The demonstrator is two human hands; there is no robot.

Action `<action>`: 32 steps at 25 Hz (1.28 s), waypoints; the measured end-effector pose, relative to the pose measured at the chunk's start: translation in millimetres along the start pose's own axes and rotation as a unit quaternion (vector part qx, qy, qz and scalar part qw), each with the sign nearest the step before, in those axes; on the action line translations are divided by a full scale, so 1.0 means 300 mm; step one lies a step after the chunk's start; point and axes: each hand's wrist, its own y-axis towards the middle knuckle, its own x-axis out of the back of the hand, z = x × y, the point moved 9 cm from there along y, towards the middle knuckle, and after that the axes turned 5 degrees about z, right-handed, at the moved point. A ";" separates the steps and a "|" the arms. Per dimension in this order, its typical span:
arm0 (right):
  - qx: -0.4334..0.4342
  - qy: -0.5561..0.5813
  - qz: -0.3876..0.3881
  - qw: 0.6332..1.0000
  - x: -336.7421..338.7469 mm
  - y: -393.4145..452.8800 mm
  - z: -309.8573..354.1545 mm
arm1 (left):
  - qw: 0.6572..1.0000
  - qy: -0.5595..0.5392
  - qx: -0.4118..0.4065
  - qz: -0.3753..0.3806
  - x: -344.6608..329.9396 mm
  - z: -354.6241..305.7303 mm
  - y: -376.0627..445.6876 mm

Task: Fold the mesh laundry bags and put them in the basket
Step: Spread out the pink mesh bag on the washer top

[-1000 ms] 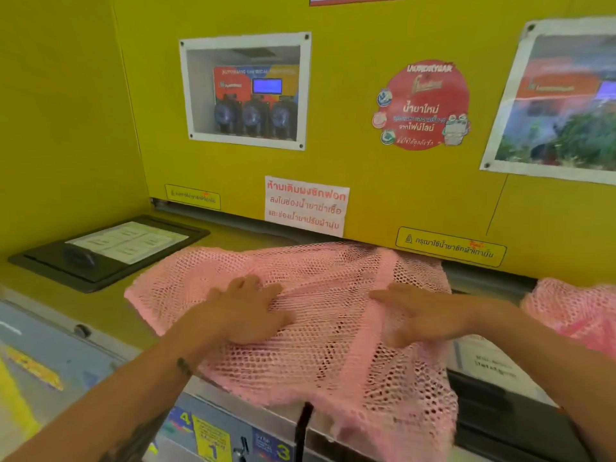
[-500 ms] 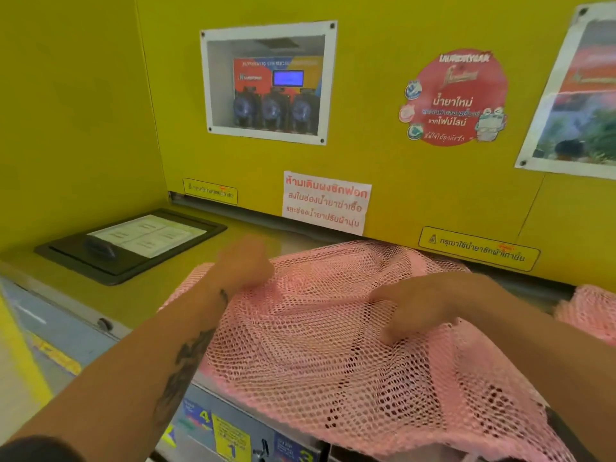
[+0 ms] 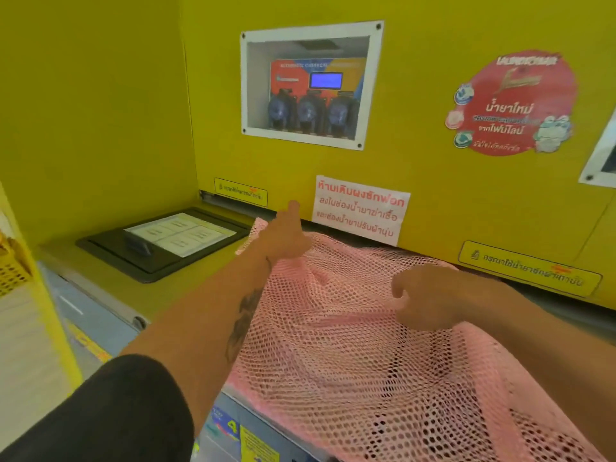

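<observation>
A pink mesh laundry bag (image 3: 350,348) lies spread over the top of a washing machine, its near part hanging over the front edge. My left hand (image 3: 286,236) reaches to the bag's far left corner by the yellow wall and pinches the mesh there. My right hand (image 3: 423,296) is closed in a fist, bunching the mesh near the bag's middle right. A yellow perforated basket (image 3: 13,265) shows partly at the far left edge.
A yellow back wall (image 3: 433,161) with stickers, a white notice (image 3: 361,210) and a framed dispenser window (image 3: 310,85) rises right behind the bag. A black lidded tray with a label (image 3: 166,241) sits in the machine top to the left.
My left hand has moved from the bag's middle out to its far left corner and gripped it. My right hand has curled from flat into a fist. The view shifted right.
</observation>
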 end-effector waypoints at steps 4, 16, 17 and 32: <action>0.015 0.059 -0.056 0.997 0.012 0.104 0.033 | 0.962 0.197 0.097 0.161 -0.151 0.122 -0.068; -0.010 0.099 0.014 0.995 -0.056 0.236 -0.090 | 0.953 0.301 0.027 -0.037 0.019 0.123 -0.112; -0.010 0.100 0.008 0.995 -0.061 0.234 -0.103 | 0.957 0.287 0.042 0.003 -0.029 0.105 -0.103; -0.133 0.140 0.031 0.981 -0.315 0.075 -0.485 | 0.976 0.215 -0.022 -0.016 -0.152 -0.002 -0.005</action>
